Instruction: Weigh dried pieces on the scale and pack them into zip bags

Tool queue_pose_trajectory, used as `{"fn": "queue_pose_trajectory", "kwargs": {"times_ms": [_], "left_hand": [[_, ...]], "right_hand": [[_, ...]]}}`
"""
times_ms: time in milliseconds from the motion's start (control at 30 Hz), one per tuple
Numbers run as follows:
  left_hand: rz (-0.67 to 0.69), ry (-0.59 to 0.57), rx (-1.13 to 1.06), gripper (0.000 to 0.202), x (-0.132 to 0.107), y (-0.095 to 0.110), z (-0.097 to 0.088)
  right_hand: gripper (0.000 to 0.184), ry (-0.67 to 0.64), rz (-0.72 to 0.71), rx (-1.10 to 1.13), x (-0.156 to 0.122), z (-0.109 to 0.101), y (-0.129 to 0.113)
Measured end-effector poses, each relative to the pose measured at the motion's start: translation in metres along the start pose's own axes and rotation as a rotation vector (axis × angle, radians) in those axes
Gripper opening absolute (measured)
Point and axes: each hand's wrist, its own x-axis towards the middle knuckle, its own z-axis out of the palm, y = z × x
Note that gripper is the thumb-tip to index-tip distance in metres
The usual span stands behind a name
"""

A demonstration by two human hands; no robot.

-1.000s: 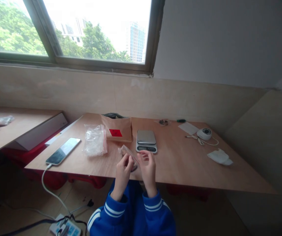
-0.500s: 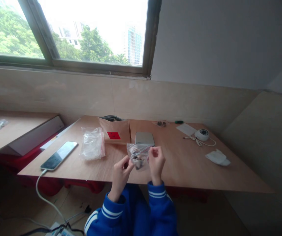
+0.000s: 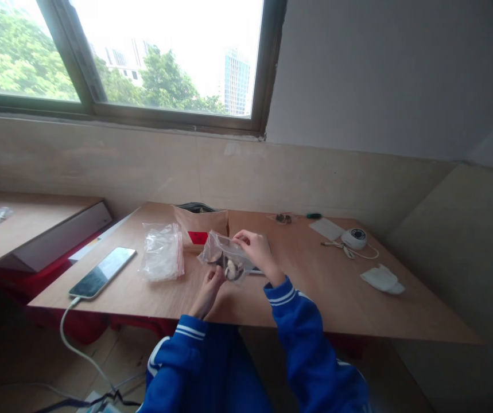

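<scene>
Right hand (image 3: 255, 248) is pinching clear bag (image 3: 228, 248)'s top edge, left hand (image 3: 208, 290) pinching lower part; it's hanging tilted, front-right of brown pouch (image 3: 200, 222). Pieces (image 3: 232, 269) risking spilling if mouth's gaping; seal unclear.

A clear bag (image 3: 225, 250) of dark and pale pieces (image 3: 232, 269) hangs tilted above the table (image 3: 310, 281).

Glossy plastic bag (image 3: 229, 252), smooth wood tabletop (image 3: 310, 281)

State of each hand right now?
Left hand: closed, holding the clear bag by its lower part.
Right hand: closed, pinching the same bag near its top edge.
</scene>
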Motion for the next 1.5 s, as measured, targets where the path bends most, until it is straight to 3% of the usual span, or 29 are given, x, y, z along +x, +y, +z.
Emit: {"fn": "queue_pose_trajectory", "kwargs": {"times_ms": [100,200,433,800,967,1133,1500], "left_hand": [[0.041,0.039,0.031,0.052,0.009,0.003,-0.004],[0.083,0.06,0.099,0.049,0.013,0.003,-0.009],[0.059,0.052,0.171,0.043,0.013,-0.007,-0.021],[0.058,0.015,0.248,0.046,0.014,-0.012,-0.025],[0.111,0.035,0.247,0.044,0.013,-0.006,-0.021],[0.093,0.127,0.193,0.044,0.013,-0.005,-0.023],[0.055,0.079,0.142,0.05,0.012,-0.008,-0.022]], "right_hand": [[0.009,0.067,-0.145,-0.224,0.004,0.002,-0.001],[0.018,0.079,-0.258,-0.221,0.003,0.008,-0.006],[0.02,-0.357,-0.2,-0.105,0.007,0.034,0.008],[0.028,-0.632,-0.109,-0.096,0.03,0.037,0.023],[0.038,-0.636,-0.052,-0.089,0.032,0.039,0.027],[0.033,-0.608,-0.058,-0.012,0.03,0.041,0.03],[0.032,-0.258,0.152,0.459,0.01,0.045,0.054]]}}
